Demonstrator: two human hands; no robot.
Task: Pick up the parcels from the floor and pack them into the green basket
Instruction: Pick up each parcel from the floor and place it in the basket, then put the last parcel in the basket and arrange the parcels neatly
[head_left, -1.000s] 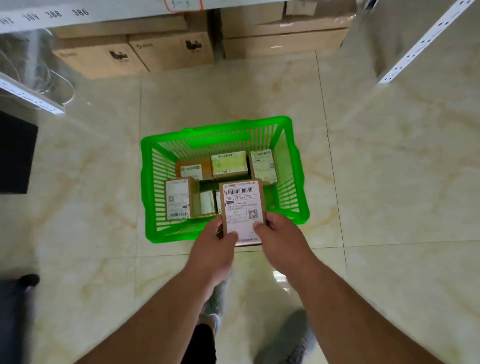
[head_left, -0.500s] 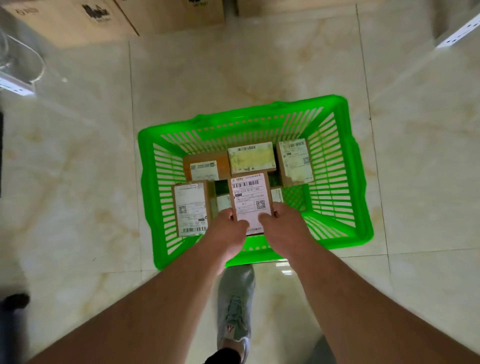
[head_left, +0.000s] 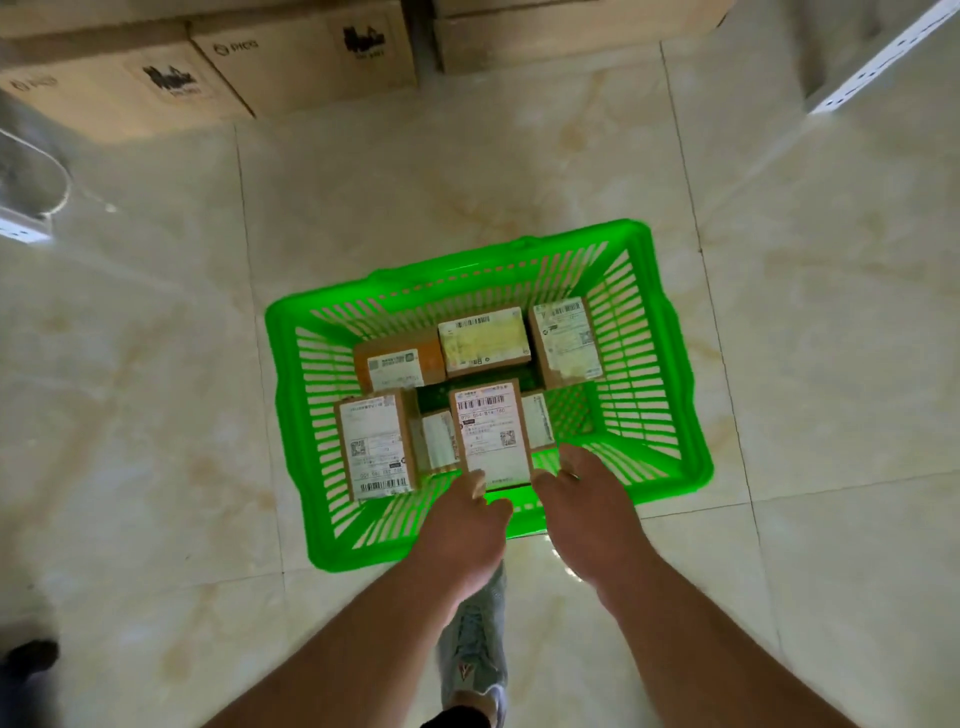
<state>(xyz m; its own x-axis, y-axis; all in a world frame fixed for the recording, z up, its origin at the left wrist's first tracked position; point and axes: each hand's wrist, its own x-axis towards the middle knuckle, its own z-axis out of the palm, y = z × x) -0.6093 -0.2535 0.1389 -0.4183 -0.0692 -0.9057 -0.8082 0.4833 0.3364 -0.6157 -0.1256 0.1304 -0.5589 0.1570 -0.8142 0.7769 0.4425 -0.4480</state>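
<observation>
Both hands are gripping a labelled parcel (head_left: 492, 430) by its near end inside the green basket (head_left: 670, 332), left hand (head_left: 462, 525) and right hand (head_left: 587, 514) fingertips pinching opposite corners, beside other parcels near the basket's near wall.

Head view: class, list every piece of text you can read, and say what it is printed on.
"070 054 814 160", as best it reads: label of the held parcel.
"020 …", rest blurred: label of the left parcel.
Logo text on the cardboard cartons: too blurred.
Other parcel labels in the green basket: too small.
</observation>
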